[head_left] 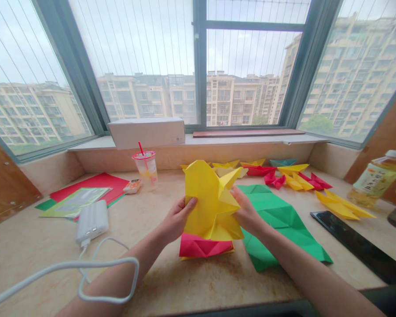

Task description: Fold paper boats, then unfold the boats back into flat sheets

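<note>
A partly folded yellow paper sheet (pixel 211 198) is held upright above the stone sill between both hands. My left hand (pixel 175 220) pinches its left lower edge, thumb in front. My right hand (pixel 247 213) grips its right side at the folded flaps. Under the yellow paper lies a folded red paper piece (pixel 201 247). A creased green paper sheet (pixel 280 220) lies flat just right of my right hand.
Several finished red, yellow and teal folded paper shapes (pixel 284 174) line the back. A drink cup with a straw (pixel 145 165), a white power bank (pixel 92 220) with its cable, red paper sheets (pixel 95 185), a black phone (pixel 359 244) and a bottle (pixel 376 178) stand around.
</note>
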`<action>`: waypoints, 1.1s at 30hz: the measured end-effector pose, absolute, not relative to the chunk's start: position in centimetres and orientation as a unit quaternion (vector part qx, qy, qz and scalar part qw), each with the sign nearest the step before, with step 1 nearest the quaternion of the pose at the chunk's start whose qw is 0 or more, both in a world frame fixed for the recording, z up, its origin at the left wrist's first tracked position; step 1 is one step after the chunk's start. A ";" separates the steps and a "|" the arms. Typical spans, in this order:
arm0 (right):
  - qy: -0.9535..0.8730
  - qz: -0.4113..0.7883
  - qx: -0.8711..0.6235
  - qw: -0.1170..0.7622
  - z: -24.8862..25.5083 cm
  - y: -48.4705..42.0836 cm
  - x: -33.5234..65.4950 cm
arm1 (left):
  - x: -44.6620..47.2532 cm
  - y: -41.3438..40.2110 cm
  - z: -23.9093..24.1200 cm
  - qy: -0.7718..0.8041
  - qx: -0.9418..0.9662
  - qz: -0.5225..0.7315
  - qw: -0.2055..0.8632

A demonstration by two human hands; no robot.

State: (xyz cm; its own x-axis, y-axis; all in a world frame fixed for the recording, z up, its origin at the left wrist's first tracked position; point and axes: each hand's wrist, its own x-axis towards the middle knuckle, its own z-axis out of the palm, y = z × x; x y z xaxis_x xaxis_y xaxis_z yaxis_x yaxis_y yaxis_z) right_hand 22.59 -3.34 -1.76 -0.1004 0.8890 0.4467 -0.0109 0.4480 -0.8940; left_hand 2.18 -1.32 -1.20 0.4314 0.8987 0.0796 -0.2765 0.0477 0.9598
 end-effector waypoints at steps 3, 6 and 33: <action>-0.618 0.469 -0.315 0.546 -1.5 -3.8 22.3 | 1.9 -1.4 -1.3 0.281 0.510 0.439 0.684; -0.580 0.519 -0.310 0.546 -1.7 -3.9 22.3 | 1.7 -1.4 -1.3 0.261 0.489 0.440 0.707; -0.558 0.469 -0.335 0.597 -2.0 -1.2 24.2 | 1.7 -0.8 -0.4 0.292 0.507 0.455 0.671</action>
State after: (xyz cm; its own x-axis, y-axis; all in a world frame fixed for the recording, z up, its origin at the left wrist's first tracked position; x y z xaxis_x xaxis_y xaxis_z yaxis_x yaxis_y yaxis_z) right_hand 24.21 -1.23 -2.04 -0.0627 0.9337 0.3525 -0.1871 0.3359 -0.9231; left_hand 1.65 -0.76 -0.42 0.4167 0.9064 0.0697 -0.3144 0.0717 0.9466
